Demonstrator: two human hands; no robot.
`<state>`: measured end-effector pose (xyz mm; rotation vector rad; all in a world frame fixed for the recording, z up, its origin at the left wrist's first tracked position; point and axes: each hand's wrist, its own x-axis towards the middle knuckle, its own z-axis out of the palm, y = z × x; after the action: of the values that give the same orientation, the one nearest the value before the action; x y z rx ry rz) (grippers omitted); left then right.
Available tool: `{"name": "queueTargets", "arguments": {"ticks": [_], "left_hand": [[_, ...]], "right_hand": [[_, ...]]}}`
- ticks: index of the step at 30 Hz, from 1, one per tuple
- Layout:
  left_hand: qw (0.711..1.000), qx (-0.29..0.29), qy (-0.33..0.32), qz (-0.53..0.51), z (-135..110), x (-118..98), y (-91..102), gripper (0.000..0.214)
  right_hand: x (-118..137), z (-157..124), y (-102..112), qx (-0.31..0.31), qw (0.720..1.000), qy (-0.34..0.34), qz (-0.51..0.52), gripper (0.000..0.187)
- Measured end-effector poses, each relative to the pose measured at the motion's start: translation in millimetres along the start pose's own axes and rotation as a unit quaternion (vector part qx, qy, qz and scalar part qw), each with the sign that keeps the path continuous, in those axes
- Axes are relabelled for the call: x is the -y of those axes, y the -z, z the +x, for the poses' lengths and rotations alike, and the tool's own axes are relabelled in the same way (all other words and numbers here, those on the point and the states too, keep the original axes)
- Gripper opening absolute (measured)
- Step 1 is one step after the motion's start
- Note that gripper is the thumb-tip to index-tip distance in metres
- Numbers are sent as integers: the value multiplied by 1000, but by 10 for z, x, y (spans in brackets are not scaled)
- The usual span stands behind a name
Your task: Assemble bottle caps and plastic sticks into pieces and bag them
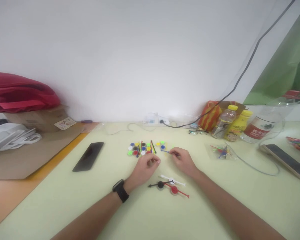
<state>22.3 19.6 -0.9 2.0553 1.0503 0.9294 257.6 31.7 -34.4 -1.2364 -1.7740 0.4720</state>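
Note:
Between the thumb and fingers of my right hand (183, 160) is a thin blue plastic arrow (165, 151), its far end reaching left near a blue disc (162, 147). My left hand (144, 167) is curled with thumb and fingertips together; what it pinches, if anything, is too small to make out. Just beyond it lies a group of small coloured discs (130, 153), with several thin arrows (153, 147) among them. Closer to me, a white arrow spinner (172, 181), a black arrow spinner (160, 185) and a red arrow spinner (174, 190) lie side by side between my forearms.
A black phone (88, 156) lies at left, near cardboard (40, 150). To the right are a clear bag of coloured arrows (222, 151), a cable (255, 170) and another phone (287, 161). Bottles (236, 126), glasses (198, 132) and a power strip (155, 119) stand along the wall.

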Motion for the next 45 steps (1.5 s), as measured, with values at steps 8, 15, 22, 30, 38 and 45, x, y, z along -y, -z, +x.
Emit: {"name": "queueTargets", "arguments": {"ticks": [8, 15, 22, 30, 38, 45], "left_hand": [[997, -64, 1, 48, 6, 46, -24, 12], [996, -70, -8, 55, 4, 49, -21, 11], [995, -77, -4, 65, 6, 72, -24, 10], [994, -90, 2, 64, 5, 79, -30, 11], [991, -90, -8, 94, -2, 77, -8, 32], [981, -5, -74, 178, -55, 40, -42, 18]], "right_hand": [[20, 3, 9, -55, 998, 0, 21, 24], [-42, 10, -21, -38, 999, -10, 25, 29], [-55, 12, -18, -22, 1000, -6, 3, 30], [-27, 8, 6, -17, 1000, -3, -2, 31], [139, 12, 75, 27, 992, -59, 111, 20], [146, 13, 43, -11, 977, -107, 184, 9]]}}
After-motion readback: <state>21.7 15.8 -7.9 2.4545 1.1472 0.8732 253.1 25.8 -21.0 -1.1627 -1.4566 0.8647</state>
